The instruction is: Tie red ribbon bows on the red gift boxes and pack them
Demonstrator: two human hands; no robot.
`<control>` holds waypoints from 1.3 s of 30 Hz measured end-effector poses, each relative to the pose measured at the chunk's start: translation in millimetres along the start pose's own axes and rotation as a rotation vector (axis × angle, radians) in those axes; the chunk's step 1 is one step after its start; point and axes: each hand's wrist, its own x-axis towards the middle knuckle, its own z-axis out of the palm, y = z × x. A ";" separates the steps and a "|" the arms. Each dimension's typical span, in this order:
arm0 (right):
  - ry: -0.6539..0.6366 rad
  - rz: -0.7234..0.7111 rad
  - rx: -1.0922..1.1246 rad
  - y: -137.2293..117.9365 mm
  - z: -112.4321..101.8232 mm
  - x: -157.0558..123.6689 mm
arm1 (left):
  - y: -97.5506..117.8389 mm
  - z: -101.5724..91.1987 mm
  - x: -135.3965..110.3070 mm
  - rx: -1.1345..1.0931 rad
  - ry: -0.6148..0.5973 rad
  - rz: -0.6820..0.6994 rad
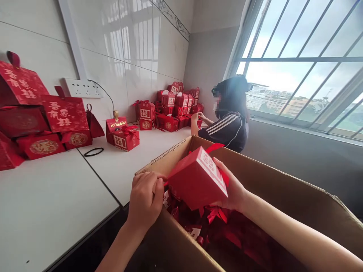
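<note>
A red gift box (188, 181) with a white label and red ribbon is tilted above the open cardboard box (283, 175). My right hand (232, 189) is closed round its right side, some fingers hidden behind it. My left hand (147, 194) has its fingers curled over the near left rim of the cardboard box, close to the gift box but not holding it. Inside the cardboard box lie several more red boxes with ribbons (217, 215), partly in shadow.
On the white table (70, 204) stand stacked red boxes (31, 121) at the left, a small red box (126, 139), a black ring (93, 152) and a large pile of red boxes (177, 104) at the back. Another person (229, 128) works there. A power strip (82, 88) hangs on the wall.
</note>
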 end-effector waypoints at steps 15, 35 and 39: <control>0.271 -0.697 -0.639 -8.0 -36.1 -8.9 | 0.3 0.0 1.9 0.096 -0.104 -0.023; 0.835 -0.591 -0.676 4.2 -127.5 -77.1 | -2.3 1.7 6.2 0.150 -0.160 -0.022; 0.616 -0.529 -0.150 17.8 -103.7 -88.0 | -3.1 0.6 6.6 0.170 -0.192 -0.021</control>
